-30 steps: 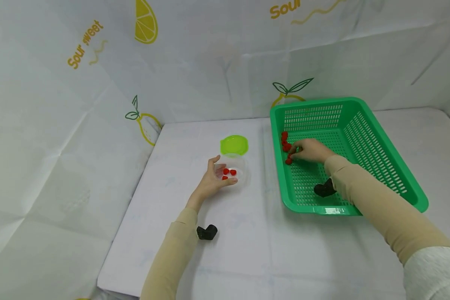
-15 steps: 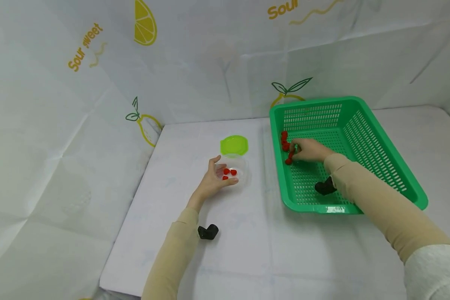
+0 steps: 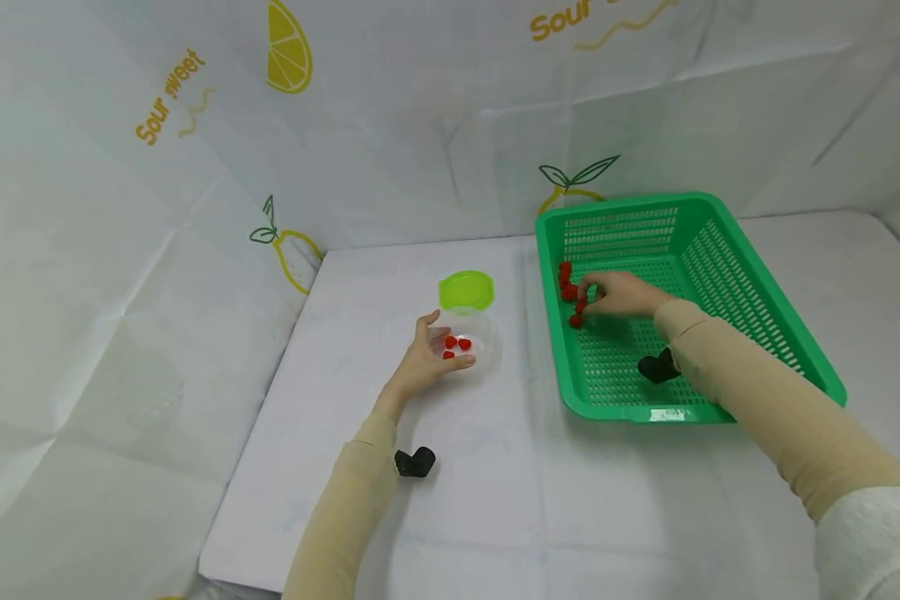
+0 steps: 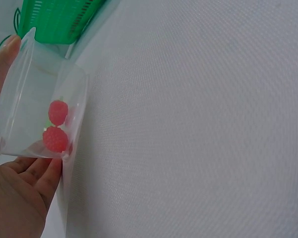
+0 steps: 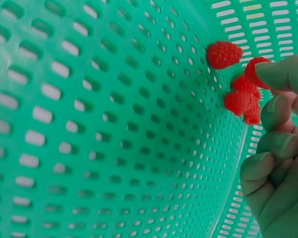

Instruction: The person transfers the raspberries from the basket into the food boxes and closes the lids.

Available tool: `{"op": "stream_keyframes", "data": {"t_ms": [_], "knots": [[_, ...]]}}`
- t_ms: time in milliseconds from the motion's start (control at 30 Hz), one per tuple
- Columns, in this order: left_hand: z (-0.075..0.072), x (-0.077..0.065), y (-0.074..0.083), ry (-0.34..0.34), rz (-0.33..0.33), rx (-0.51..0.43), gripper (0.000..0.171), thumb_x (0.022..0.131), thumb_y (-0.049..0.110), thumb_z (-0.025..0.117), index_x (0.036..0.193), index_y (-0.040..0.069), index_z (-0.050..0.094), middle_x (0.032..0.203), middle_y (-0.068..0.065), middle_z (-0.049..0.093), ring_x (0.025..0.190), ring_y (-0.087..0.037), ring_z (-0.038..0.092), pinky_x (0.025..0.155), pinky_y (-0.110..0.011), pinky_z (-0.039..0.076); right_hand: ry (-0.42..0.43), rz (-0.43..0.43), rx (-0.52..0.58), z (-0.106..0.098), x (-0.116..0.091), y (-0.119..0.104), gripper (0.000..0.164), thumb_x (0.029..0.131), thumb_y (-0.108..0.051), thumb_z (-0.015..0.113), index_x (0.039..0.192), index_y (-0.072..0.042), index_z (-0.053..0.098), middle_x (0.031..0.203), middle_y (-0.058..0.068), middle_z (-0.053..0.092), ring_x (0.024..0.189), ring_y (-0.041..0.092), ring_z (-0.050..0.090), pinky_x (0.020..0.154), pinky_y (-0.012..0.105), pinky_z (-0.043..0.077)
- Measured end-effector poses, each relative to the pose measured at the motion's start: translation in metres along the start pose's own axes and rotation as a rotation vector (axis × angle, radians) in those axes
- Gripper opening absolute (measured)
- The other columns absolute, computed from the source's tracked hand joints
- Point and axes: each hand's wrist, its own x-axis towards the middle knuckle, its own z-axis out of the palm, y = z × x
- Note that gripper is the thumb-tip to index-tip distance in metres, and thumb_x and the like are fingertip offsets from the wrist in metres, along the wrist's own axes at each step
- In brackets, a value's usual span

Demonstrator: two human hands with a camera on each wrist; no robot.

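Left hand (image 3: 425,360): grasps clear plastic tub (image 3: 483,335), three raspberries (image 3: 464,343) inside, on worktop (image 3: 607,500) between its left edge and green basket (image 3: 564,333) | Right hand (image 3: 624,295): pinches one raspberry (image 5: 255,72) inside green basket near its left edge, beside loose raspberries (image 5: 236,102).

Table (image 3: 520,392) lies free between tub (image 3: 483,335) and basket (image 3: 615,412) — the basket's left wall (image 3: 557,333) bars a low crossing.
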Motion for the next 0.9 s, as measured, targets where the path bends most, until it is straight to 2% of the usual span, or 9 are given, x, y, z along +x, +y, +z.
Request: {"op": "stream_keyframes", "data": {"t_ms": [400, 633, 900], "knots": [[-0.001, -0.001, 0.000, -0.006, 0.015, -0.003, 0.106, 0.064, 0.051, 0.080, 0.144, 0.029, 0.013, 0.143, -0.002, 0.041, 0.136, -0.022, 0.038, 0.112, -0.043, 0.032, 0.015, -0.043, 0.070, -0.007, -0.010, -0.005, 0.026, 0.090, -0.020, 0.058, 0.114, -0.011, 0.052, 0.069, 0.005, 0.050, 0.058, 0.014, 0.040, 0.059, 0.030, 0.036], [0.000, 0.000, -0.002, -0.002, 0.011, -0.015, 0.106, 0.063, 0.052, 0.080, 0.143, 0.032, 0.014, 0.142, 0.000, 0.042, 0.135, -0.021, 0.039, 0.112, -0.042, 0.033, 0.023, -0.056, 0.102, -0.015, -0.009, -0.019, 0.027, 0.089, -0.014, 0.057, 0.115, -0.011, 0.050, 0.072, 0.011, 0.053, 0.058, 0.014, 0.040, 0.060, 0.031, 0.037], [-0.001, -0.001, -0.001, -0.002, 0.024, -0.012, 0.105, 0.065, 0.049, 0.080, 0.144, 0.029, 0.013, 0.143, -0.003, 0.041, 0.136, -0.023, 0.037, 0.112, -0.044, 0.032, 0.068, -0.059, 0.127, -0.026, -0.009, -0.033, 0.026, 0.090, -0.015, 0.055, 0.115, -0.013, 0.049, 0.067, 0.004, 0.051, 0.057, 0.013, 0.038, 0.063, 0.031, 0.037]]}}
